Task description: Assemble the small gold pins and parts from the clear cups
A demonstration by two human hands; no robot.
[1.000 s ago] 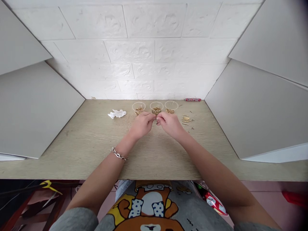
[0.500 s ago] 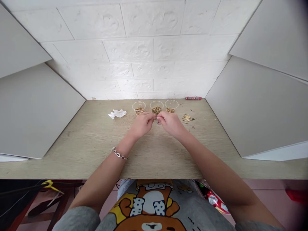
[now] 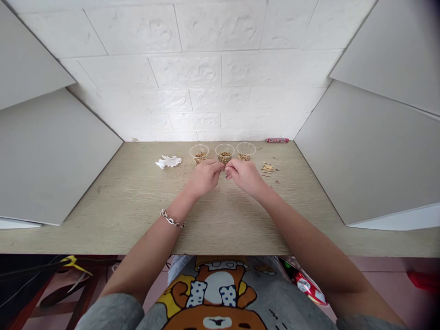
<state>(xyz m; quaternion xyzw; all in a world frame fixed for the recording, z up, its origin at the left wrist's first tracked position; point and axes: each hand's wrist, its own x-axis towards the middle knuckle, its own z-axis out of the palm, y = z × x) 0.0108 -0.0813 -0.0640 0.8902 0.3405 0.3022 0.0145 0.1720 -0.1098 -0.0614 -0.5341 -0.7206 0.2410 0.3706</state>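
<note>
Steadily, my left hand and right hand stay together before the middle cup, whether clamped on anything I cannot tell, apparently mid-step.

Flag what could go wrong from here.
1. The left hand and right hand meet right by the clear middle cup; a nudge might tip it and spill the brownish pieces.
2. Loose thin sticks lie to the right of the right hand; a sideways sweep could scatter them.
3. Anything in the grip is too small to make out, so a slip might go unnoticed.
</note>
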